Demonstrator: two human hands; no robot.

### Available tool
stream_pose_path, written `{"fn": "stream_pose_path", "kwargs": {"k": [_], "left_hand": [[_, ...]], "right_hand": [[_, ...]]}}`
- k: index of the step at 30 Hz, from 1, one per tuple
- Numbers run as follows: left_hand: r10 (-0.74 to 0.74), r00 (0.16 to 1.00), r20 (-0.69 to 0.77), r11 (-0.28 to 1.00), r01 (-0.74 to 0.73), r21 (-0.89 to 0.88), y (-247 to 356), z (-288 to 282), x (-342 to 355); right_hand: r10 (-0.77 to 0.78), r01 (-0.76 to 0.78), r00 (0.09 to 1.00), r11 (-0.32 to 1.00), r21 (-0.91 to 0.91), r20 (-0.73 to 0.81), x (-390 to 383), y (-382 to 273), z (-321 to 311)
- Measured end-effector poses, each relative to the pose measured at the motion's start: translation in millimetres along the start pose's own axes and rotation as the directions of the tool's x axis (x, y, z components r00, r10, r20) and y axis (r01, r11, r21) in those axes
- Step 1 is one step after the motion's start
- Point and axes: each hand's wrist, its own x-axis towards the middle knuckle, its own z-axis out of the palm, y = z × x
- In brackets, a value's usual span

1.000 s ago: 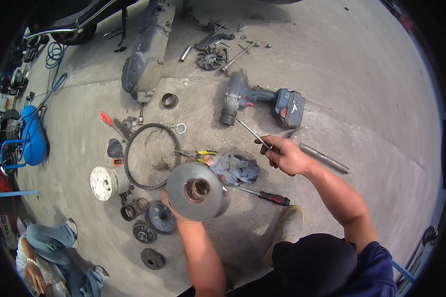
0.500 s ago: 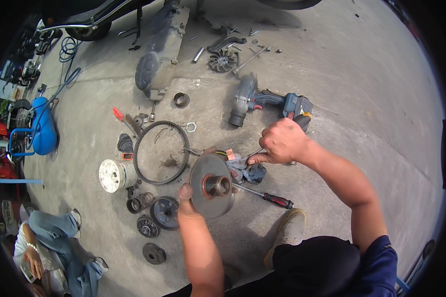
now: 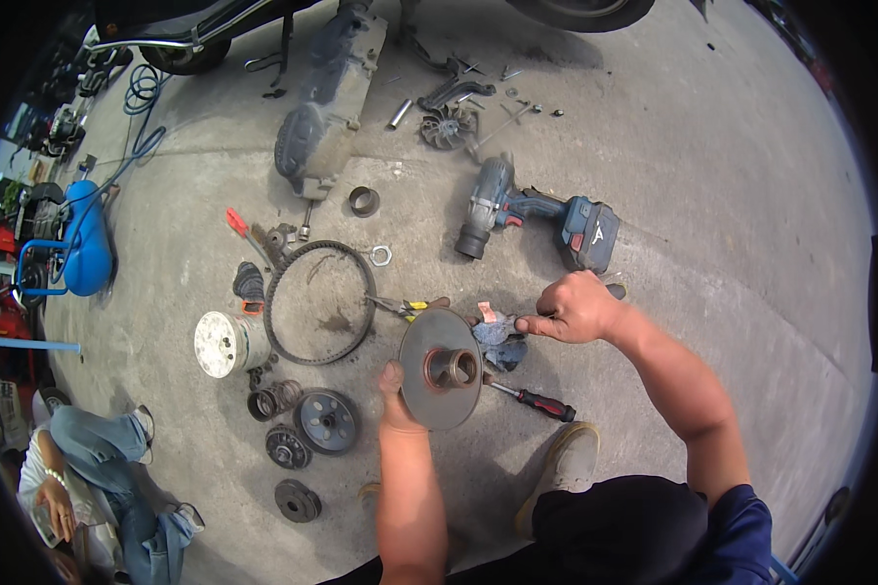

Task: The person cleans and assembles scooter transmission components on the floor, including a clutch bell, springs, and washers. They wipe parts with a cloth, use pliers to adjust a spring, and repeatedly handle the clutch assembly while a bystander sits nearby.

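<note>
My left hand [image 3: 395, 395] grips a metal pulley disc [image 3: 415, 390] by its rim, with the disc's short hollow hub facing up and to the right. My right hand [image 3: 580, 307] is closed in a fist, to the right of the disc and apart from it. Behind the fist shows the dark handle end of a screwdriver [image 3: 617, 291]; its shaft is mostly hidden. Beneath, on the concrete, lie a grey-blue rag [image 3: 498, 336], a red-and-black screwdriver [image 3: 546, 405] partly behind the disc, and yellow-handled pliers [image 3: 395, 306].
A toothed belt [image 3: 272, 317], white tub [image 3: 222, 343], clutch drum [image 3: 327, 421] and several round parts lie leftward. A cordless impact wrench [image 3: 537, 205] rests beyond my right hand. Farther are a long engine cover [image 3: 327, 127] and fan wheel [image 3: 449, 127]. A seated person [image 3: 107, 458] is at lower left.
The disc in my left hand has shifted right. My right fist has moved down and slightly right, and the screwdriver's handle has lowered with it, uncovering the impact wrench's battery.
</note>
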Motion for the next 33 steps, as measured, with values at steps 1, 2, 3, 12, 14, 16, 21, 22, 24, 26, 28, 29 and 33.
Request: {"fn": "stream_pose_path", "kwargs": {"k": [1,2,3,12,14,16,21,22,24,26,28,29,33], "left_hand": [[-0.012,1.000,-0.013,1.000,0.012,0.020,-3,3,0],[-0.025,0.999,-0.028,0.999,0.026,0.040,-5,5,1],[-0.039,0.998,-0.043,0.997,0.042,0.058,-8,7,1],[0.058,0.998,-0.023,0.998,-0.058,-0.002,-10,1,-3],[0.092,0.995,-0.035,0.995,-0.094,-0.037,-8,0,-5],[0.133,0.989,-0.070,0.990,-0.137,-0.047,-5,0,-7],[0.218,0.951,-0.219,0.975,-0.202,0.094,-5,0,-8],[0.224,0.952,-0.209,0.974,-0.208,0.093,-6,0,-8],[0.234,0.945,-0.229,0.971,-0.217,0.095,-8,0,-7],[0.266,0.934,-0.237,0.962,-0.242,0.128,-8,-2,-6],[0.290,0.925,-0.247,0.950,-0.247,0.188,-8,-4,-5],[0.298,0.920,-0.255,0.943,-0.241,0.231,-8,-4,-5],[0.439,0.869,-0.230,0.827,-0.290,0.482,-13,-5,-3]], "right_hand": [[-0.017,0.017,1.000,1.000,0.022,-0.019,1,-2,3],[-0.082,0.086,0.995,0.992,0.096,-0.049,3,-5,6],[-0.151,0.170,0.982,0.970,0.172,-0.115,2,-8,8],[-0.265,0.320,0.943,0.886,0.336,-0.201,0,-17,25],[-0.209,0.323,0.927,0.868,0.378,-0.312,0,-17,29],[-0.168,0.285,0.930,0.892,0.352,-0.328,-2,-15,30],[-0.126,0.222,0.914,0.951,0.215,-0.386,-14,-26,26],[-0.108,0.195,0.932,0.954,0.228,-0.346,-16,-31,25],[-0.085,0.155,0.961,0.954,0.258,-0.265,-18,-40,23],[-0.140,0.233,0.955,0.899,0.370,-0.261,-16,-49,21],[-0.097,0.172,0.979,0.866,0.469,-0.180,-15,-57,19],[-0.139,0.236,0.962,0.858,0.456,-0.235,-15,-62,18],[-0.106,0.207,0.971,0.818,0.536,-0.214,-15,-81,19]]}}
